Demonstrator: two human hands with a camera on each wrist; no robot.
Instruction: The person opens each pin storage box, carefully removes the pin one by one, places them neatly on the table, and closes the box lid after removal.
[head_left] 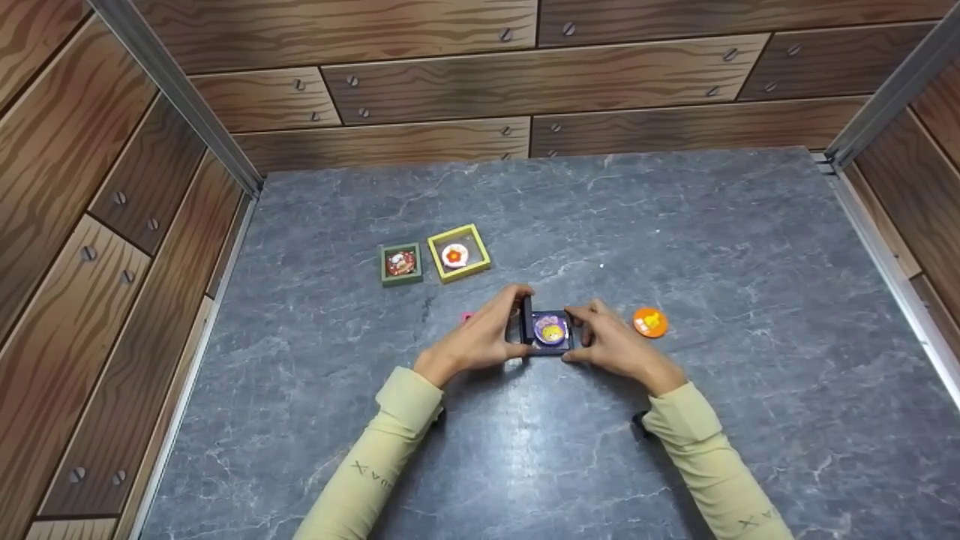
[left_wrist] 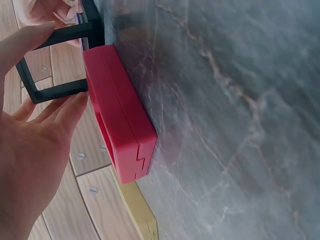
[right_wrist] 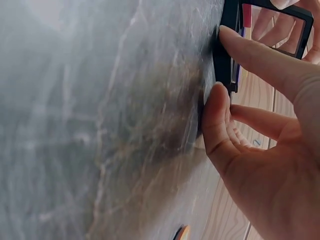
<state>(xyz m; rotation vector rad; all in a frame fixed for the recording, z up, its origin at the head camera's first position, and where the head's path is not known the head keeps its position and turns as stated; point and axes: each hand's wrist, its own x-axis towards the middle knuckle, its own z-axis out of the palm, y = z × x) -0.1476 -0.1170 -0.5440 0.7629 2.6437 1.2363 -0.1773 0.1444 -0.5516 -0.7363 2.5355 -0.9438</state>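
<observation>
In the head view, a small black hinged display case (head_left: 555, 352) stands open on the table, with its clear-windowed lid (left_wrist: 62, 90) raised upright on the left. A round purple and yellow badge (head_left: 551, 331) lies in the base. My left hand (head_left: 486, 330) holds the lid by two opposite edges, thumb near and fingers far. At the other side, my right hand (head_left: 616, 343) grips the base between thumb and fingers. A red case (left_wrist: 120, 110) stands close beside my left hand, mostly hidden behind it in the head view.
Beyond my left hand are a green case (head_left: 401, 280) with a round picture piece inside and a yellow case (head_left: 459, 277) with a white and red flower badge. An orange badge (head_left: 650, 322) lies right of my right hand. Wood-patterned walls (head_left: 435, 82) border the marbled table.
</observation>
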